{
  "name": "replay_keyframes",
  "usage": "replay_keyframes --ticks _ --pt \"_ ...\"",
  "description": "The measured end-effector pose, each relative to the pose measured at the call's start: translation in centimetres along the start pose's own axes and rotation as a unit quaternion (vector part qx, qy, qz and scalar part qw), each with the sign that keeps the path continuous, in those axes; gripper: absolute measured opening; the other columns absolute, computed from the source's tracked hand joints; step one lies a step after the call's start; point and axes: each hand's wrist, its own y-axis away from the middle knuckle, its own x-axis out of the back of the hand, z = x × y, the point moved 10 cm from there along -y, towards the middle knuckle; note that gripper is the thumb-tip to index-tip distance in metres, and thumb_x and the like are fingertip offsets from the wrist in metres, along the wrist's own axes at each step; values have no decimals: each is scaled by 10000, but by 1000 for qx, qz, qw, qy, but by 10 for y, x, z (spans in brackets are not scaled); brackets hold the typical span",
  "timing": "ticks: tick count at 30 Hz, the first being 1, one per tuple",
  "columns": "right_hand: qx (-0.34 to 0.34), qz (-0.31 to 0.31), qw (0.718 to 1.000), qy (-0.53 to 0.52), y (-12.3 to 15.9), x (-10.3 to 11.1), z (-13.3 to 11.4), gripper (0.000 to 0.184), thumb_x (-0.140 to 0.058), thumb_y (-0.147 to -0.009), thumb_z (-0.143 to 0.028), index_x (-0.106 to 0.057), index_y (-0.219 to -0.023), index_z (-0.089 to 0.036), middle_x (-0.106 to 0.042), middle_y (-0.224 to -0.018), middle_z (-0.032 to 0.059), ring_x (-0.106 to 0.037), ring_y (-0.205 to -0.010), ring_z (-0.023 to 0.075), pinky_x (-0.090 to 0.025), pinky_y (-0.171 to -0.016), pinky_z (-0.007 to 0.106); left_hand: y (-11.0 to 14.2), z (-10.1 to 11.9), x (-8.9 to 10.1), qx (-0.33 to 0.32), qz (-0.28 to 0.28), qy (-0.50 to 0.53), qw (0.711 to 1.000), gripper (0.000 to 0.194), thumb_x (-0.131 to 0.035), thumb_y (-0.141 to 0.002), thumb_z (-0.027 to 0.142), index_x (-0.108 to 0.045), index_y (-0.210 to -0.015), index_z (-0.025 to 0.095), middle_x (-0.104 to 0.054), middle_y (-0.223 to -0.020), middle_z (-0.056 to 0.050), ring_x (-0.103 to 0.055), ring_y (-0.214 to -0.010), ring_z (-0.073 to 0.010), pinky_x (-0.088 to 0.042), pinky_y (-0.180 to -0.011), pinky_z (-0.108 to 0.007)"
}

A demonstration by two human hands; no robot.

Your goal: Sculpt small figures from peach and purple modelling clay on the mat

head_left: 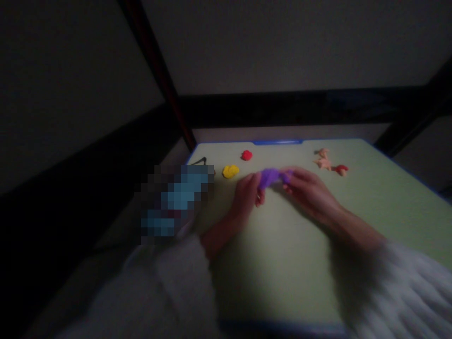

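Purple dough (270,178), just right of the yellow lump (230,171). Left hand (245,195) grip closed on it; right hand (311,190) pinching purple too, joined or separate unclear. Light, even finger pressure seems best.

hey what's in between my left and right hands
In the head view, purple material lies between your left hand and right hand, held by both.

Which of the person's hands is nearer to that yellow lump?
Left. The left hand is just to the right of the yellow lump; the right hand is farther right, at the other end of the purple piece.
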Motion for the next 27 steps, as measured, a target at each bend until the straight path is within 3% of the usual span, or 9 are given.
replay_keyframes --ticks 3,6,11,15,18,23,27 --pt "-17 8 999 -43 -1 4 2 172 -639 -673 -124 -688 -830 -176 -637 -786 12 -557 -647 95 -467 -571 215 -1 1 0 -3 3 -5 1000 378 -451 -815 474 -461 -600 162 -446 -407 57 -379 -321 -41 -278 -365 -174" --pt "-41 16 995 -89 -1 4 6 162 -604 -710 -176 -694 -845 -172 -648 -825 38 -583 -689 120 -488 -576 229 -1 1 -2 -3 -3 4 1000 365 -457 -810 472 -463 -614 164 -450 -414 57 -379 -322 -42 -278 -360 -172" --pt "14 37 999 15 2 5 -7 189 -752 -630 -225 -691 -803 -179 -638 -780 0 -551 -636 85 -464 -585 218 1 -1 -11 17 -44 50 998 330 -486 -789 463 -498 -680 152 -489 -463 38 -423 -347 -55 -288 -353 -173" --pt "9 34 999 22 3 4 -6 341 -784 -596 -234 -681 -919 -198 -635 -732 -21 -561 -595 87 -472 -602 249 3 -2 -6 33 -10 107 994 230 -528 -775 371 -506 -844 152 -569 -636 13 -533 -469 -81 -408 -433 -196" --pt "24 18 999 9 3 1 -8 328 -789 -593 -239 -653 -889 -201 -628 -683 -30 -569 -574 95 -473 -574 250 3 -1 -5 31 6 135 990 215 -503 -802 355 -470 -925 183 -582 -763 8 -555 -541 -78 -468 -535 -233" --pt "59 -15 997 43 6 -10 -16 204 -761 -640 -220 -648 -807 -188 -635 -794 -10 -567 -636 86 -481 -614 232 4 7 -15 -15 -28 5 999 277 -535 -777 428 -500 -843 161 -497 -608 40 -448 -496 -65 -359 -478 -199" --pt "10 -62 998 29 9 -19 -5 235 -777 -610 -193 -684 -826 -187 -644 -814 -3 -558 -623 80 -481 -596 215 10 12 -19 -49 -43 -90 994 309 -628 -705 423 -502 -804 159 -446 -526 74 -392 -465 -53 -318 -475 -194"
